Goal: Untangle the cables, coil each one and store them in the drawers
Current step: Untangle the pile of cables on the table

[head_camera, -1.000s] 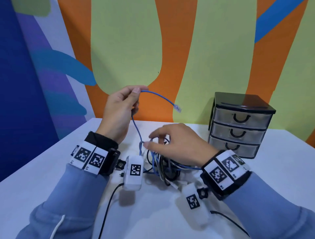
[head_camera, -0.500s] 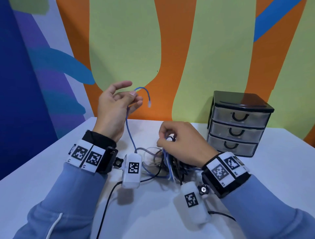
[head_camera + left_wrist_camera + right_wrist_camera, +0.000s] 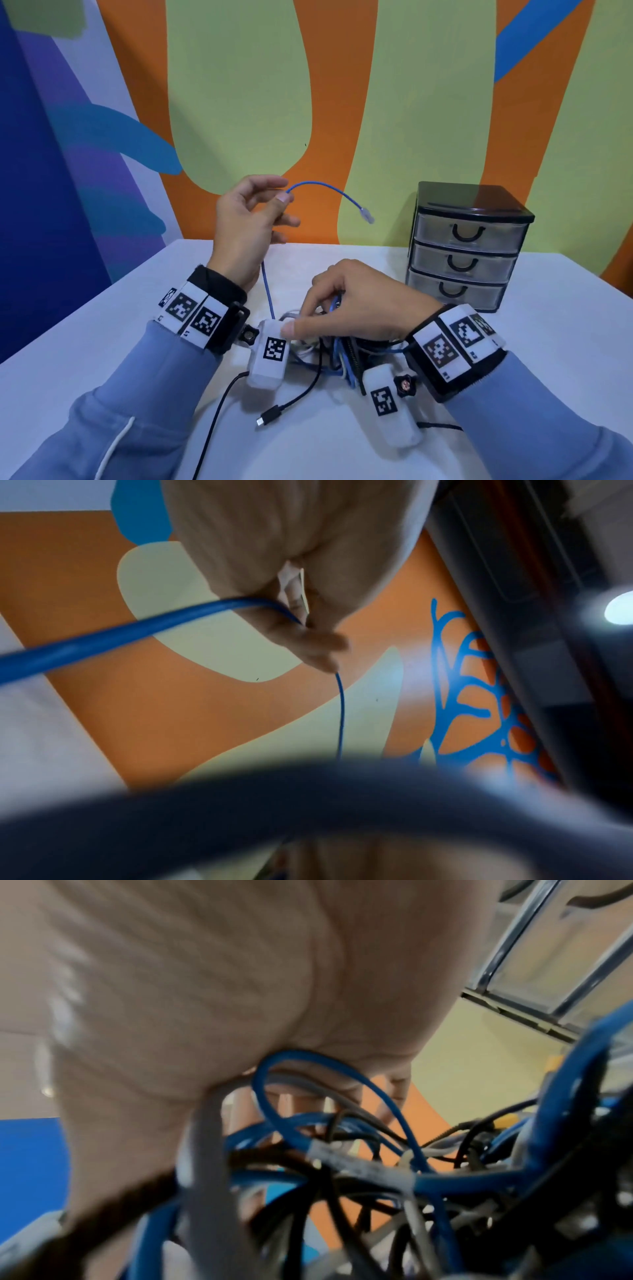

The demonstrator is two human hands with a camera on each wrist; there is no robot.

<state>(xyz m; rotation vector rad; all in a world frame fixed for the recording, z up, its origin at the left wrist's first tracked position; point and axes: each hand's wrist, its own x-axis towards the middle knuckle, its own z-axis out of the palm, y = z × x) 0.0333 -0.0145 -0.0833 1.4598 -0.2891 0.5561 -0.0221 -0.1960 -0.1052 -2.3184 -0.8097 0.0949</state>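
Left hand (image 3: 246,222) raised, pinching blue cable (image 3: 322,190) near its plug; right hand (image 3: 346,308) clutching tangled bundle (image 3: 342,356) on table (image 3: 102,325). Advisable: draw slowly, pin remaining cables, avoid tightening knots.

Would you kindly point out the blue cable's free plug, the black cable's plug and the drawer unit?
blue cable's free plug (image 3: 367,216), head view, clear connector.
black cable's plug (image 3: 269,417), head view, plug body.
drawer unit (image 3: 472,205), head view, black top.

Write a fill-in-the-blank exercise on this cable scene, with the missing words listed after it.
1. The left hand pinches a ____ cable.
2. The drawer unit has ____ drawers, all shut.
3. The right hand rests on the cable tangle, its grip hidden, on the ____ table.

Missing words: blue; three; white
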